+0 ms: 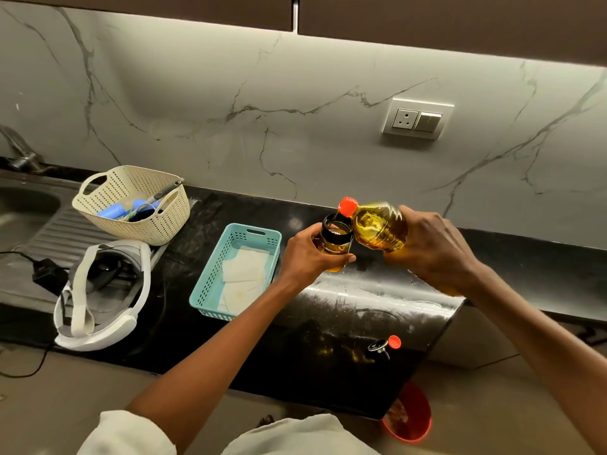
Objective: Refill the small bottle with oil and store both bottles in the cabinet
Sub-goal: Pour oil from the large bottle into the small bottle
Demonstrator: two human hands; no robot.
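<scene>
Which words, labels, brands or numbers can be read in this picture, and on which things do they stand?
None can be read.
Large oil bottle in the right hand: no label shows.
Small bottle in the left hand: no text shows.
Wall socket and switch: no marking is legible.
Papers in the blue tray: they look blank.

No legible text or labels anywhere.

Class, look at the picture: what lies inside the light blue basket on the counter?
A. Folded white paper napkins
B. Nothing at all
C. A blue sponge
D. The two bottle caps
A: the light blue basket holds only flat white paper napkins; the loose caps lie apart on the black counter, near its front edge.
</scene>
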